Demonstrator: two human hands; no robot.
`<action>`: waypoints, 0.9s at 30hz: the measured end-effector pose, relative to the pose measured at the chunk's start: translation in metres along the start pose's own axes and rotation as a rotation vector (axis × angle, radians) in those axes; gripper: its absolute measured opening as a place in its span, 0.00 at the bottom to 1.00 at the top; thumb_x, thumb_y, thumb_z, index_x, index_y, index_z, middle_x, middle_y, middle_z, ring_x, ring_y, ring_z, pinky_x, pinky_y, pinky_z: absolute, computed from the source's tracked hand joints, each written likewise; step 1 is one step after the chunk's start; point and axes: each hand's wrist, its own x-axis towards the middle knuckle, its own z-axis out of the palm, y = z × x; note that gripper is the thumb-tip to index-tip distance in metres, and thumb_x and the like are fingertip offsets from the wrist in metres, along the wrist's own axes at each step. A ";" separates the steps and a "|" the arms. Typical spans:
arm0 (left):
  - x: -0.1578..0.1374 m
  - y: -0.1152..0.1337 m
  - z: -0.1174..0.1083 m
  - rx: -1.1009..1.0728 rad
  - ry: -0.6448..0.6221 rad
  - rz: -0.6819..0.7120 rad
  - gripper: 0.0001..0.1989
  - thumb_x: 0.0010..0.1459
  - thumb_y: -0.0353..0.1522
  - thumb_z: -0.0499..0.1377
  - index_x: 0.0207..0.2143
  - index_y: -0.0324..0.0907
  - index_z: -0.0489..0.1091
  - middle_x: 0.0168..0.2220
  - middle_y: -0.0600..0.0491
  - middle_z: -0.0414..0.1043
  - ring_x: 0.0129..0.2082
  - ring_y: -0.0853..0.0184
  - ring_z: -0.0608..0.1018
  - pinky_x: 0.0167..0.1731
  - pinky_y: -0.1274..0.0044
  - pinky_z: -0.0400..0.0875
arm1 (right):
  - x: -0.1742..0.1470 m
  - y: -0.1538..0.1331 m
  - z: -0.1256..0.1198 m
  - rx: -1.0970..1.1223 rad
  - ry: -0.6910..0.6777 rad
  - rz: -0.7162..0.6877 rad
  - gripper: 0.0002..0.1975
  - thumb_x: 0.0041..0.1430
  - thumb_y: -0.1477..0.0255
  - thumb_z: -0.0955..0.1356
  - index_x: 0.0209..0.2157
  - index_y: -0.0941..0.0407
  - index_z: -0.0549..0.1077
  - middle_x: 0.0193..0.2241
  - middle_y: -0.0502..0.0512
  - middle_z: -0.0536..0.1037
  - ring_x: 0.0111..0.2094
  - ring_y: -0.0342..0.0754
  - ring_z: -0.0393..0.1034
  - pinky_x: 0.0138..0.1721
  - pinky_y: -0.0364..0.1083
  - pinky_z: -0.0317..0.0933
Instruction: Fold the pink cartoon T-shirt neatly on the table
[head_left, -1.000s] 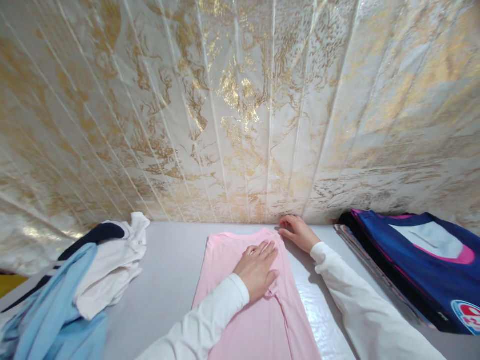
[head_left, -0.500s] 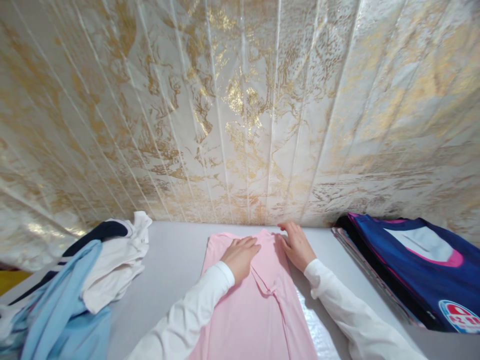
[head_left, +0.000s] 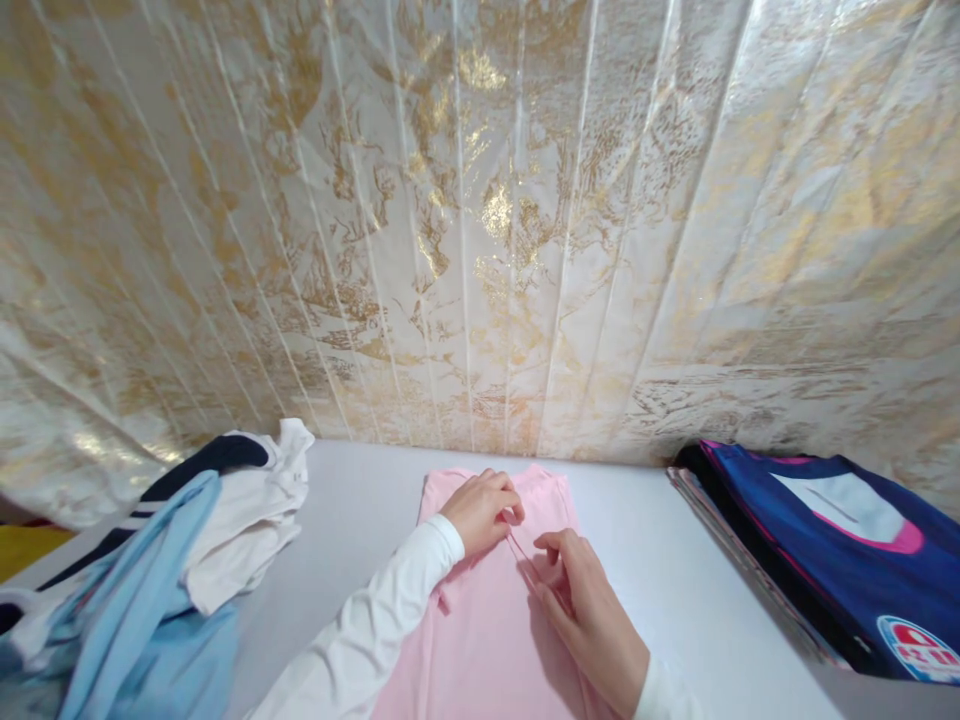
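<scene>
A pink shirt [head_left: 480, 640] lies lengthwise on the pale table, with part of it folded inward over its front. My left hand [head_left: 480, 512] rests on its upper part. The fingers of that hand are curled, pinching the cloth near the inner end of the fold. Lower and to the right, my right hand [head_left: 589, 605] hovers at the fold's edge, thumb and forefinger apart. Its other fingers are partly hidden behind the hand.
Left on the table [head_left: 352, 500] lies a loose heap with a light blue garment [head_left: 142, 600] and a white garment [head_left: 244, 535]. To the right is a stack of folded clothes topped by a dark blue shirt [head_left: 810, 540]. A gold-patterned curtain [head_left: 495, 250] hangs behind.
My right hand has moved from the shirt's upper right edge down and inward to the fold. My left fingers have curled from lying flat. The folded part now lies further left.
</scene>
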 end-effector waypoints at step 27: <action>0.003 0.010 0.003 0.033 -0.078 0.155 0.03 0.56 0.29 0.62 0.29 0.45 0.72 0.35 0.57 0.69 0.42 0.65 0.67 0.43 0.75 0.56 | -0.004 0.002 0.004 0.045 0.020 0.037 0.20 0.51 0.83 0.60 0.46 0.53 0.58 0.38 0.54 0.65 0.40 0.49 0.63 0.43 0.50 0.61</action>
